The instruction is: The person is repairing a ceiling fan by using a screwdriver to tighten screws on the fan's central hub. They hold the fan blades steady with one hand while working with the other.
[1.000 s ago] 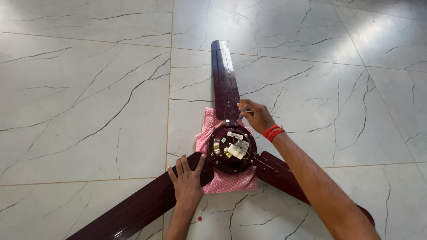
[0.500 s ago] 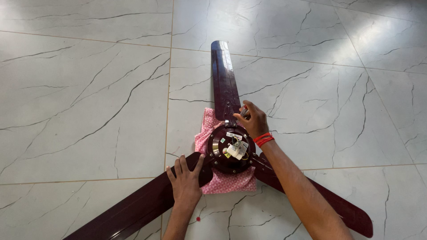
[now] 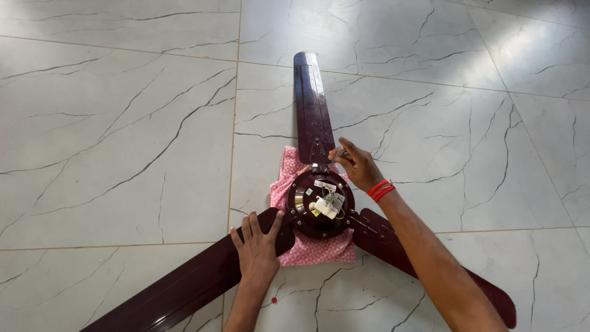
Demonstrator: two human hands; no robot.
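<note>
3 dark red blades lie flat on the floor (image 3: 123, 123). The left hand (image 3: 258, 249) presses open on the near blade (image 3: 184, 289). The fan motor (image 3: 321, 203) sits on a pink cloth (image 3: 319, 249). The right hand (image 3: 355, 165) pinches a small tool (image 3: 336, 156) by the far blade (image 3: 312, 104).

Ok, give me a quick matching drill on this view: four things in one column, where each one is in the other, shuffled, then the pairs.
Things:
1. left hand
2. right hand
3. pink cloth
4. red wristband

Places:
A. under the fan's motor hub
B. flat on the lower-left blade
C. on the right forearm, behind the hand
D. at the root of the top blade, pinching a thin tool

Pairs: 1-B, 2-D, 3-A, 4-C
</note>
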